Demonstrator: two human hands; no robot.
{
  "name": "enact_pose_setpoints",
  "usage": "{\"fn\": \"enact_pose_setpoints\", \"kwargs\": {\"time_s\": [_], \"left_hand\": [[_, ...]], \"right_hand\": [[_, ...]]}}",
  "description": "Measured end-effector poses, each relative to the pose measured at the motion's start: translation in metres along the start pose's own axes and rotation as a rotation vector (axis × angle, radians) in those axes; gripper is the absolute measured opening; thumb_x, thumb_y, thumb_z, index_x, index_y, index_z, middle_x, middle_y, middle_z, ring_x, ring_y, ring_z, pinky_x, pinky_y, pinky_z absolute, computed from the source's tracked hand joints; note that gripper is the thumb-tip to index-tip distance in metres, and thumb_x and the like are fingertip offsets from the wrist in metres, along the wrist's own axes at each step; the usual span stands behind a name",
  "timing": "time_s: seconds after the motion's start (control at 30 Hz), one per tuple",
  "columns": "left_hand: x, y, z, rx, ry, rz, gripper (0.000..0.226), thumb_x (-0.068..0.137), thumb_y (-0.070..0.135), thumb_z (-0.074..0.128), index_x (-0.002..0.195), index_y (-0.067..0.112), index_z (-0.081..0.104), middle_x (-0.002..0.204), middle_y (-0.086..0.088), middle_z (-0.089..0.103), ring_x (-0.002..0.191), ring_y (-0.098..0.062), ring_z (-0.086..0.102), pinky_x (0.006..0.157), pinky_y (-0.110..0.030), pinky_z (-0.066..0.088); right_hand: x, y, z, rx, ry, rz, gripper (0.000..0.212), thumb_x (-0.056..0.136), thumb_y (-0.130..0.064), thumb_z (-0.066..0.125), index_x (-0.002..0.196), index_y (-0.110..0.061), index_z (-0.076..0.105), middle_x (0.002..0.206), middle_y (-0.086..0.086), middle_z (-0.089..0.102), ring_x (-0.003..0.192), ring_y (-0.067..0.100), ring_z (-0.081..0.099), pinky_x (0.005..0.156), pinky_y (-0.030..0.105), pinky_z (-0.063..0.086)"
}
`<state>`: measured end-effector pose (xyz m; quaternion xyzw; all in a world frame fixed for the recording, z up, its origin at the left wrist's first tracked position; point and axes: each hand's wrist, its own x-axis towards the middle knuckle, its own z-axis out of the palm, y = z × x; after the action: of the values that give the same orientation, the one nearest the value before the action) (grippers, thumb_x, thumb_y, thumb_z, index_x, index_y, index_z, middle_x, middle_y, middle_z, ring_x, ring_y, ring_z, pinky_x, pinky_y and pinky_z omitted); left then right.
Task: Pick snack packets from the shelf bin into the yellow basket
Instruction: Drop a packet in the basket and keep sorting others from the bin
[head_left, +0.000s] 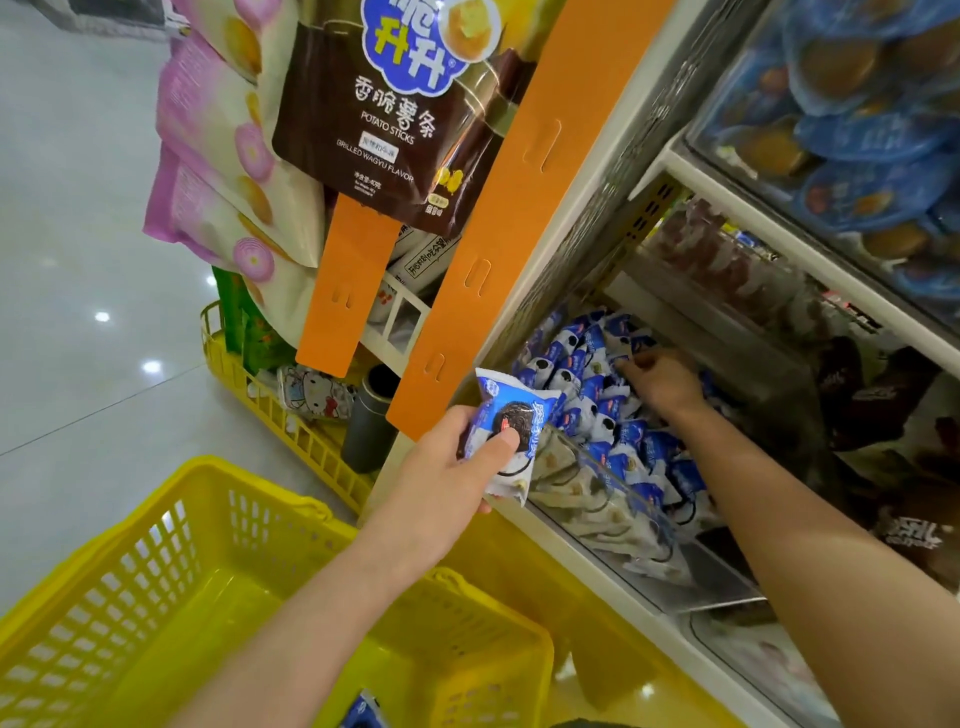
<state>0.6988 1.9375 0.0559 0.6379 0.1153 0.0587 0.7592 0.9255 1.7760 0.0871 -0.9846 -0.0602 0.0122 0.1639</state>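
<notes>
Left hand (447, 467) pinches a snack packet (511, 426) at the front edge of the shelf bin (618, 493), not yet over the yellow basket (156, 519). Right hand (660, 382) reaches into the bin's pile, grip indeterminate. Risk: early release would likely miss the basket.
</notes>
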Motion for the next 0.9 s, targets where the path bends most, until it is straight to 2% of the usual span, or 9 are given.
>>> {"fn": "enact_pose_setpoints", "kwargs": {"time_s": [0.17,0.23,0.37,0.5,0.6,0.67,0.73,0.8,0.9], "left_hand": [[-0.002,0.003,0.002,-0.01,-0.012,-0.02,0.017,0.091,0.032,0.051,0.107,0.025,0.054,0.098,0.004,0.066,0.079,-0.011,0.065,0.056,-0.022,0.049],[-0.003,0.004,0.002,-0.009,-0.013,-0.029,0.016,0.092,0.03,0.051,0.106,0.024,0.054,0.099,0.001,0.066,0.082,-0.017,0.066,0.057,-0.025,0.051],[-0.008,0.006,0.003,0.001,-0.016,-0.046,0.016,0.093,0.029,0.051,0.107,0.021,0.054,0.098,-0.003,0.066,0.08,-0.018,0.065,0.055,-0.027,0.053],[-0.014,0.008,0.002,-0.012,0.002,-0.084,0.016,0.093,0.027,0.05,0.107,0.019,0.054,0.093,-0.004,0.067,0.07,-0.012,0.065,0.049,-0.024,0.051],[-0.019,0.01,0.0,-0.06,0.015,-0.151,0.019,0.093,0.027,0.051,0.11,0.018,0.053,0.09,-0.004,0.068,0.063,-0.009,0.065,0.047,-0.021,0.05],[-0.022,0.011,-0.001,-0.092,-0.009,-0.184,0.031,0.089,0.03,0.057,0.117,0.017,0.052,0.097,-0.005,0.068,0.072,-0.011,0.066,0.055,-0.023,0.053],[-0.025,0.013,-0.002,-0.111,-0.04,-0.203,0.046,0.082,0.037,0.063,0.121,0.017,0.05,0.104,-0.005,0.067,0.084,-0.014,0.067,0.067,-0.028,0.057],[-0.029,0.016,-0.003,-0.15,-0.051,-0.216,0.061,0.071,0.045,0.067,0.122,0.018,0.049,0.108,-0.004,0.065,0.093,-0.017,0.066,0.075,-0.031,0.057],[-0.036,0.021,-0.004,-0.18,-0.079,-0.204,0.079,0.056,0.053,0.068,0.124,0.02,0.049,0.112,-0.001,0.064,0.098,-0.016,0.065,0.08,-0.034,0.056]], "right_hand": [[-0.003,-0.003,-0.007,0.039,0.036,0.066,0.033,0.093,-0.022,0.051,0.096,0.007,0.067,0.084,0.026,0.065,0.064,0.028,0.052,0.059,0.031,0.041],[-0.006,-0.003,-0.009,0.056,0.002,0.077,0.033,0.093,-0.024,0.054,0.098,0.007,0.066,0.083,0.022,0.064,0.071,0.031,0.057,0.065,0.035,0.046],[-0.017,-0.005,-0.009,0.126,-0.034,0.113,0.029,0.086,-0.023,0.064,0.102,0.002,0.063,0.105,0.017,0.064,0.1,0.03,0.059,0.085,0.035,0.045],[-0.031,-0.005,-0.018,0.232,0.095,0.08,0.027,0.089,-0.02,0.059,0.106,0.002,0.06,0.096,0.013,0.064,0.093,0.028,0.061,0.084,0.037,0.049],[-0.052,-0.014,-0.035,0.318,0.244,-0.038,0.011,0.092,-0.023,0.053,0.096,-0.013,0.055,0.088,0.005,0.06,0.079,0.019,0.058,0.072,0.035,0.049],[-0.07,-0.025,-0.045,0.375,0.347,-0.102,0.008,0.09,-0.021,0.056,0.096,-0.016,0.055,0.084,-0.002,0.059,0.075,0.012,0.056,0.068,0.029,0.047],[-0.094,-0.033,-0.051,0.49,0.352,-0.158,0.012,0.088,-0.02,0.06,0.099,-0.018,0.056,0.083,-0.01,0.059,0.073,0.004,0.058,0.065,0.024,0.053],[-0.124,-0.037,-0.051,0.583,0.279,-0.21,0.014,0.086,-0.02,0.062,0.099,-0.02,0.056,0.089,-0.01,0.061,0.078,0.001,0.06,0.065,0.017,0.053],[-0.165,-0.041,-0.042,0.722,0.091,-0.262,0.013,0.087,-0.016,0.061,0.099,-0.017,0.059,0.095,0.001,0.066,0.082,0.006,0.063,0.07,0.015,0.051]]}}
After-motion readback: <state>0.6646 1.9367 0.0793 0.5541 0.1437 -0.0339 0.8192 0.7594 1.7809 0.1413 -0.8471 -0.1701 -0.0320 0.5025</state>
